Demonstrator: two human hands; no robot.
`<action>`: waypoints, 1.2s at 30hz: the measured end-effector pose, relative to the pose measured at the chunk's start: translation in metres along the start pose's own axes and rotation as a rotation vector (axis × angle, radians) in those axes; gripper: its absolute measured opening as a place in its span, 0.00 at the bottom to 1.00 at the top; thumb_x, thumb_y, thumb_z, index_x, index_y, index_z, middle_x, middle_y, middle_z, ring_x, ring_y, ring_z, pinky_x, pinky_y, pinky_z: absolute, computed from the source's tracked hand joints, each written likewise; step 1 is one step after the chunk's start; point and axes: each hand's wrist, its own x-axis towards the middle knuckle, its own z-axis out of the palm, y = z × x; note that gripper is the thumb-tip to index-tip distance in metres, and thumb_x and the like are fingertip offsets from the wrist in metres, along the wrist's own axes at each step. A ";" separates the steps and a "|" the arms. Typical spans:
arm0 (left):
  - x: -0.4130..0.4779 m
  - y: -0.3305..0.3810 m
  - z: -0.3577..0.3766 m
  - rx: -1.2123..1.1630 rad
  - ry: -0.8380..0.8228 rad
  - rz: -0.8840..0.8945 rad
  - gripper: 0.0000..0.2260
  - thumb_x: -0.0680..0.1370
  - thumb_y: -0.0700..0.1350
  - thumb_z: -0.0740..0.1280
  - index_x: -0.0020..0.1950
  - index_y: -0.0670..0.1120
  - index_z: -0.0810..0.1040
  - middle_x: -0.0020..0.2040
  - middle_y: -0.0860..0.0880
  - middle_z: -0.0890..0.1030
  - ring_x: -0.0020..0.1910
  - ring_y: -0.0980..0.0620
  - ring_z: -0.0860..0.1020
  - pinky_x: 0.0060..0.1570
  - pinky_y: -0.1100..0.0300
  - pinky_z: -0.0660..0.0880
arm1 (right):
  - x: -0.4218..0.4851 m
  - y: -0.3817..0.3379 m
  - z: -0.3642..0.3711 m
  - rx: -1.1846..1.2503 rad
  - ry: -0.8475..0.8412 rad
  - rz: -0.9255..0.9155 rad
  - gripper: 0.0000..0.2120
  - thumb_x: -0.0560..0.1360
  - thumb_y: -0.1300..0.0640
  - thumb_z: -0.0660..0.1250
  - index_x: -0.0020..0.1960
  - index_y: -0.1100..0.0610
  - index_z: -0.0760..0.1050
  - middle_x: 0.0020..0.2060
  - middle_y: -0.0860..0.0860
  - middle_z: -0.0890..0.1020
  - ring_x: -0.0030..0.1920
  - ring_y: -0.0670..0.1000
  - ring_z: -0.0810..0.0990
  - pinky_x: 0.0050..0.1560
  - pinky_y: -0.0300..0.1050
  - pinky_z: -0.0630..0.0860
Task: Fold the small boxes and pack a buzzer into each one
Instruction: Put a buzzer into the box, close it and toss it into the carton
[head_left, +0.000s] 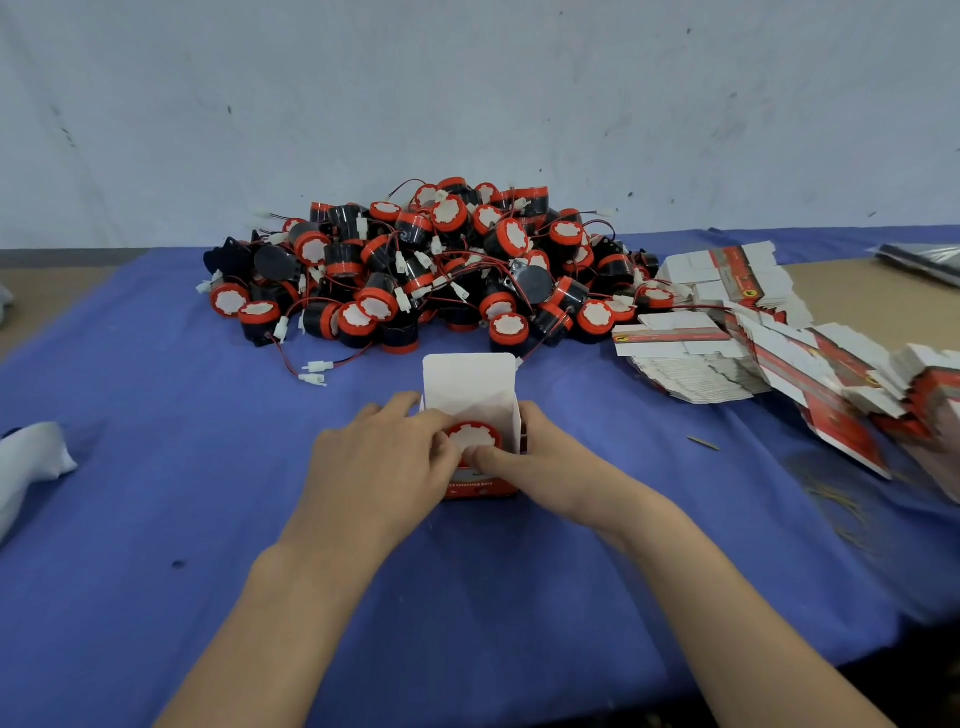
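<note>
Your left hand (384, 457) pinches the buzzer (474, 436) by its red rim and your right hand (540, 457) clasps the box (467, 382), thumb at the buzzer's near edge; the buzzer sits in the open box on the blue cloth (208, 415), so you seem to be seating it; next, press it home and tuck the upright lid flap down. Beyond wait the heap of buzzers (431, 270) and the flat box blanks (753, 332).

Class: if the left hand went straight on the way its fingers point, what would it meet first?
Likely the red-capped buzzer in the open box; the left hand seems to touch it.
</note>
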 end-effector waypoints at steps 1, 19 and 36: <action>-0.001 -0.001 -0.001 0.012 -0.013 0.007 0.15 0.79 0.53 0.53 0.56 0.60 0.78 0.48 0.56 0.73 0.46 0.54 0.73 0.28 0.61 0.63 | 0.000 0.000 0.000 0.002 0.001 0.000 0.23 0.77 0.52 0.72 0.69 0.54 0.70 0.63 0.51 0.79 0.62 0.50 0.79 0.65 0.54 0.76; -0.002 0.011 0.009 0.012 0.028 -0.062 0.15 0.84 0.52 0.52 0.48 0.51 0.75 0.41 0.54 0.73 0.41 0.51 0.75 0.30 0.58 0.65 | 0.002 0.001 -0.001 -0.013 0.002 -0.014 0.23 0.78 0.52 0.71 0.70 0.57 0.70 0.62 0.52 0.80 0.62 0.50 0.80 0.65 0.54 0.77; -0.009 0.011 0.008 0.020 0.084 -0.079 0.13 0.84 0.53 0.52 0.52 0.51 0.74 0.40 0.53 0.76 0.30 0.50 0.72 0.27 0.60 0.58 | 0.001 0.006 0.002 -0.019 0.070 0.000 0.17 0.81 0.48 0.65 0.67 0.51 0.69 0.59 0.45 0.80 0.56 0.42 0.80 0.50 0.35 0.75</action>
